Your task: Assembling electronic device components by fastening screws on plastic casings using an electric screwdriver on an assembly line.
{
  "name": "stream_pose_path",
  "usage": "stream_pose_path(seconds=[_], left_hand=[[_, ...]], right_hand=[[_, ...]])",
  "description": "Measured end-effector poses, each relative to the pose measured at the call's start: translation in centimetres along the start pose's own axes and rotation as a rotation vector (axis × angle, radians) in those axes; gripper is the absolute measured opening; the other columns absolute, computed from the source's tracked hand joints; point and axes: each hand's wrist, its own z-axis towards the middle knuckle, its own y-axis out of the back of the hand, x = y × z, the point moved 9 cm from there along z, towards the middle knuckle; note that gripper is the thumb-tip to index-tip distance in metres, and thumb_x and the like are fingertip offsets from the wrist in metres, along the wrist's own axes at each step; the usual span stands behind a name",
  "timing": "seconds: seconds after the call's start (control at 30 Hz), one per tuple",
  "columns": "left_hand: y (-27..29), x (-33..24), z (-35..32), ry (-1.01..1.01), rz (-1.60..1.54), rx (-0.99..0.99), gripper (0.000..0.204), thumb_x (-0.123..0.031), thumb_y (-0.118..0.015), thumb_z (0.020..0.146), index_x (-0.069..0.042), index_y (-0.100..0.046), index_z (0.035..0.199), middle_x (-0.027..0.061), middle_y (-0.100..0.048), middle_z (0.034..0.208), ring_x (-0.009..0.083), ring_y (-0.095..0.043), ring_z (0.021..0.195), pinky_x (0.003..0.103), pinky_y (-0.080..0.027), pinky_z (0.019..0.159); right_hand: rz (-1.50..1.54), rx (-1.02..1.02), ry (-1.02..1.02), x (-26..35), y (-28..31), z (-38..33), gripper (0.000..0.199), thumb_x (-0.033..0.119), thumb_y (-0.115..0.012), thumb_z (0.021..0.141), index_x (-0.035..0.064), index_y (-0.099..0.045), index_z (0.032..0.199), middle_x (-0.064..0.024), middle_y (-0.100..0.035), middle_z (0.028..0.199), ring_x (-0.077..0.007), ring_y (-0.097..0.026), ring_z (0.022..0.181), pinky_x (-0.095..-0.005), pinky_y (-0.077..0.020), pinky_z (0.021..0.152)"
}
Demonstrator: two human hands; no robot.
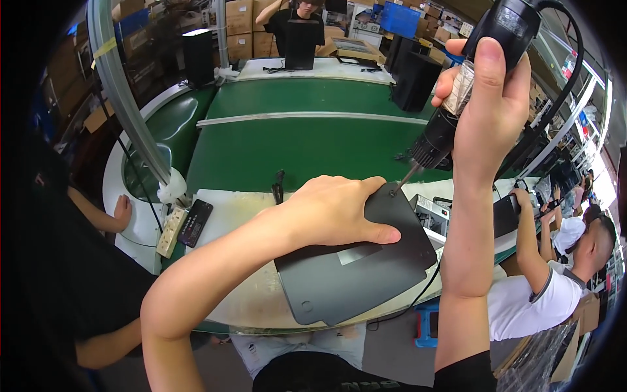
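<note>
I log: left hand (pixel 336 212) flat, fingers spread, pressing dark panel (pixel 356 261) on white mat (pixel 228 209); right hand (pixel 490 108) gripping electric screwdriver (pixel 457 111), bit touching panel's far corner; 1 phone (pixel 195 223) well left.

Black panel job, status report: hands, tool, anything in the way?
Left hand flat on black panel. Right hand grips electric screwdriver, bit at panel's far corner. Nothing blocking the bit.
</note>
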Motion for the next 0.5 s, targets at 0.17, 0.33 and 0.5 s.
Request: stream_pose_path(seconds=[0.17,0.33,0.5], left_hand=[[0.2,-0.1,-0.6,-0.019,0.034,-0.01,0.083,-0.06,-0.067,0.074,-0.001,-0.05,0.131,0.0217,-0.065,0.106,0.0349,-0.063,0.099,0.04,-0.047,0.088],[3.0,2.7,-2.4,-0.156,-0.156,-0.159,0.053,-0.043,-0.049,0.095,0.001,-0.056,0.123,0.02,-0.061,0.117,0.0266,-0.061,0.106,0.036,-0.048,0.089],[-0.2,12.1,-5.6,-0.163,-0.928,-0.456,0.063,-0.047,-0.023,0.102,0.002,-0.059,0.114,0.0132,-0.063,0.107,0.0204,-0.061,0.096,0.034,-0.047,0.088]], right_hand=[[0.152,0.023,-0.045,-1.0,-0.4,0.4,0.031,0.027,-0.058,0.094,0.0006,-0.045,0.104,-0.0131,-0.065,0.089,-0.0112,-0.056,0.049,-0.0251,-0.0463,0.044],[-0.052,-0.228,0.143,2.9,7.5,0.8,0.029,0.022,-0.046,0.097,-0.0028,-0.044,0.112,-0.0204,-0.065,0.099,-0.0133,-0.057,0.053,-0.0249,-0.0479,0.047],[-0.386,-0.311,0.03,2.9,17.5,-5.7,0.033,0.023,-0.046,0.097,-0.0052,-0.042,0.114,-0.0184,-0.062,0.097,-0.014,-0.056,0.056,-0.0246,-0.0465,0.049]])
